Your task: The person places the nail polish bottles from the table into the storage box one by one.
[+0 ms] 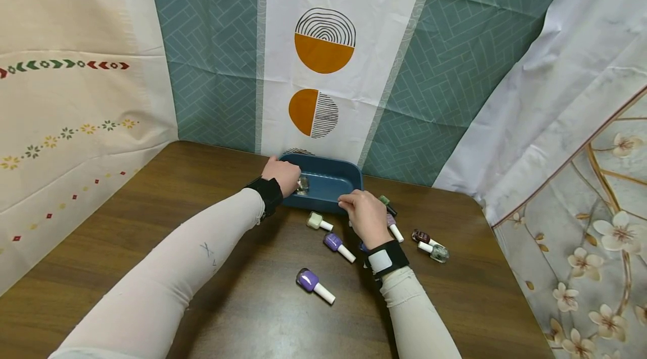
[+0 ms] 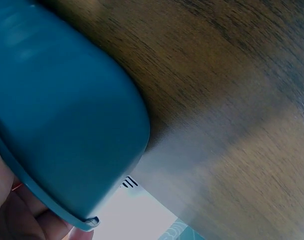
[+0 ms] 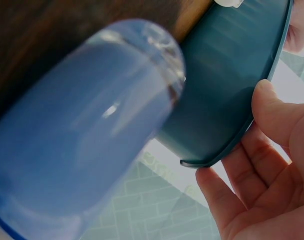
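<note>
A dark blue plastic bin (image 1: 320, 204) stands at the back of the table, with a small glass bottle (image 1: 303, 185) inside near its left end. My left hand (image 1: 283, 175) grips the bin's left end; in the left wrist view its fingers (image 2: 22, 215) curl at the rim. At the bin's right end, my right hand (image 1: 368, 217) holds the rim between thumb and fingers, as the right wrist view shows. A blue nail polish bottle (image 3: 87, 135) looms close to that wrist camera; in the head view the right wrist mostly hides it.
In front of the bin lie a pale green nail polish (image 1: 314, 221) and two purple ones (image 1: 333, 242) (image 1: 307, 280). To the right are a green bottle (image 1: 384, 200), a lilac one (image 1: 391, 221), a dark red one (image 1: 420, 236) and a glittery one (image 1: 439, 253). Cloth hangs behind.
</note>
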Motion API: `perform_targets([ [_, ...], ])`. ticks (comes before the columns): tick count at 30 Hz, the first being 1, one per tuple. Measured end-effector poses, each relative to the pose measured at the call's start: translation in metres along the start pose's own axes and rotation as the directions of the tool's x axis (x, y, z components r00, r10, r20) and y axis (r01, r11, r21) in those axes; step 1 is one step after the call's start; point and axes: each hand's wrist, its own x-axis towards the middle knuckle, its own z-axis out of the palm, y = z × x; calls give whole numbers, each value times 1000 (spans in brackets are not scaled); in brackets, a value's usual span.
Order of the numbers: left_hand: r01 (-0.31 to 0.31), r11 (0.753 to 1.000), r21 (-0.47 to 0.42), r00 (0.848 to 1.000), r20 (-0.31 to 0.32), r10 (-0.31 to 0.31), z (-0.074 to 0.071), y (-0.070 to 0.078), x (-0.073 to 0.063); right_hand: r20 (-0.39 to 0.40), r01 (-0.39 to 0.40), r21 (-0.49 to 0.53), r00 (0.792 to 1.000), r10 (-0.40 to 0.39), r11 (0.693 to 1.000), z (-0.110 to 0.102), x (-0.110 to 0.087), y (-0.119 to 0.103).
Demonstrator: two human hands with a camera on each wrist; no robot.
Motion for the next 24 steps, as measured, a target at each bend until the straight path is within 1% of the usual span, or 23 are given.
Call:
perform_targets([
  [8, -24, 1000, 3, 1000, -9, 24, 5, -5, 2, 10, -5, 1, 1000, 5, 1000, -1, 0, -1],
  [12, -32, 999, -3, 999, -10, 32, 2, -5, 0, 13, -4, -4, 1000, 4, 1000, -1, 0, -1],
  [18, -18, 1000, -15, 1000, 0, 18, -6, -2, -2, 11, -4, -1, 1000, 4, 1000, -1, 0, -1],
  [24, 4, 1000, -13, 1000, 31, -3, -7, -1, -2, 7, -2, -3, 1000, 2, 1000, 0, 1, 0],
])
